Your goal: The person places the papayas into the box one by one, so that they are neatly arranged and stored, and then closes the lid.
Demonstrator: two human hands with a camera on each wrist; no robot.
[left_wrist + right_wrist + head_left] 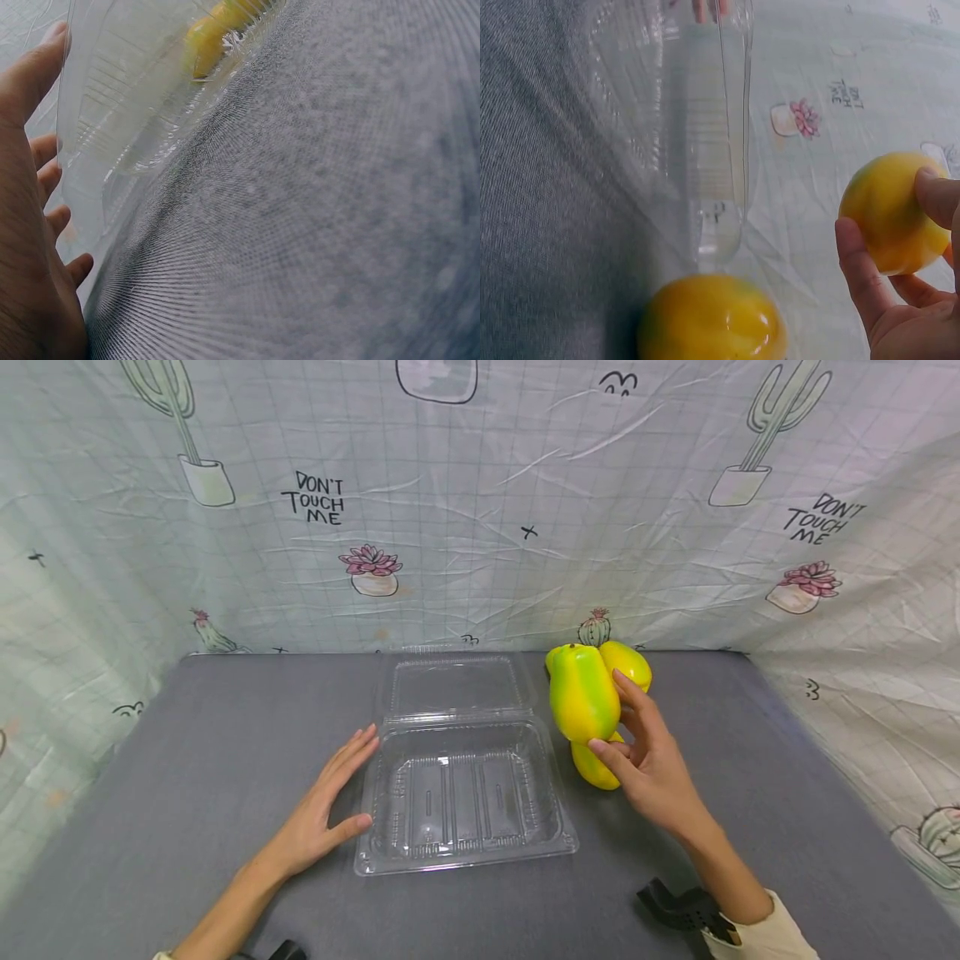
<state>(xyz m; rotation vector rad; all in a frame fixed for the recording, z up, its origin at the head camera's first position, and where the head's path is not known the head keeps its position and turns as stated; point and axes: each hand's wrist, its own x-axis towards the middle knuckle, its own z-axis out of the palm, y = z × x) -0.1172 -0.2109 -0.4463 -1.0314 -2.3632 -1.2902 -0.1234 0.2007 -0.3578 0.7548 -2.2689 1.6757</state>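
Note:
My right hand (656, 768) holds a yellow-green papaya (585, 693) between thumb and fingers, raised over the right side of the table. In the right wrist view the papaya (892, 214) shows clear of the table. Below and behind it are more yellow papayas, one in front (596, 767) and one at the back (628, 665), partly hidden by the held one. A clear plastic clamshell box (465, 862) lies with its lid (456, 685) folded back. My left hand (318, 814) has its fingers spread along the box's left rim, thumb tip at the edge.
The grey cloth-covered table (187, 793) ends at a printed curtain (480, 527) at the back, with more curtain on both sides. A black wrist strap (686, 906) is on the right forearm.

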